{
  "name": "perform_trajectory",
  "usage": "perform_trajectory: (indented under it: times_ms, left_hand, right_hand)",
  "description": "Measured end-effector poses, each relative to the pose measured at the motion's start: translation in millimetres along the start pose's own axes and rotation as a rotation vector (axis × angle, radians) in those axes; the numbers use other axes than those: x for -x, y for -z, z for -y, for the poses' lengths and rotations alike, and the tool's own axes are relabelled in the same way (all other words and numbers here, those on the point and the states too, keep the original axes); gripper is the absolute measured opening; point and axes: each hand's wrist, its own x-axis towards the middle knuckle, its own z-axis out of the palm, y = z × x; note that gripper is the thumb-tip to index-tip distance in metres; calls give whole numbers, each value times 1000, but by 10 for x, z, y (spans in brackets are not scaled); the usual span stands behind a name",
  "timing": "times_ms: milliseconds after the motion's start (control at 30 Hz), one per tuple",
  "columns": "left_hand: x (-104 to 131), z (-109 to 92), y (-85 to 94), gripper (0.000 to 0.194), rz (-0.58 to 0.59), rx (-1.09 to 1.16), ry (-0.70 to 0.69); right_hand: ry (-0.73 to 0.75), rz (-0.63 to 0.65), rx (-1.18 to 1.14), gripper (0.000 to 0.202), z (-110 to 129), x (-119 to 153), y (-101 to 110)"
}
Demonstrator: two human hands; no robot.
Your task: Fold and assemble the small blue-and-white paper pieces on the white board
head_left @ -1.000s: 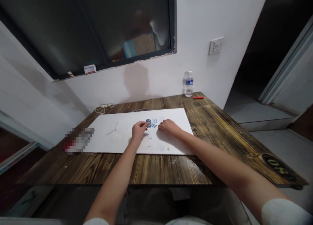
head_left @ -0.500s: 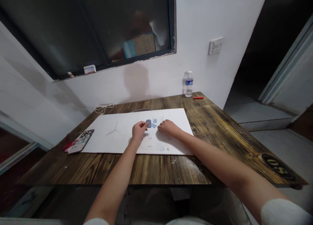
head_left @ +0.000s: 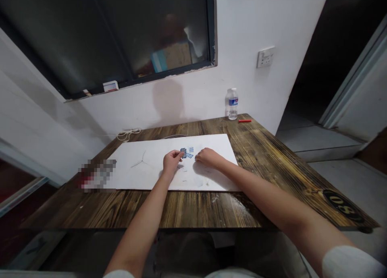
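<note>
My left hand (head_left: 171,162) is closed in a pinch at the edge of a small dark-blue slotted piece (head_left: 183,152) over the white board (head_left: 157,179). Right beside it on the board lie a tilted blue ladder-like piece (head_left: 189,155) and a similar upright one (head_left: 191,149). To the right of these, my right hand (head_left: 208,156) rests low over the board with its fingers curled together. What its fingertips hold, if anything, is too small to make out. A few dark marks or bits (head_left: 185,180) show on the board nearer to me.
The board lies on a brown wooden table (head_left: 211,209). A water bottle (head_left: 232,104) and a red stick-like object (head_left: 244,121) stand and lie at the back right. A coiled pale cord (head_left: 128,133) is at the back left. A blurred patch (head_left: 98,175) covers the board's left end.
Both hands stay almost where they were, around the same blue pieces. The phone-like object at the board's left end is now hidden by pixelation.
</note>
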Motion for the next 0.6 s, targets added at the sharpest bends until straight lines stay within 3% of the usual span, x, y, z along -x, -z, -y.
perform_trajectory:
  times_ms: [600]
  left_hand:
    - [3,-3,-10,38,9,-28,0]
  right_hand:
    - [-19,29,26,23,63,14,63]
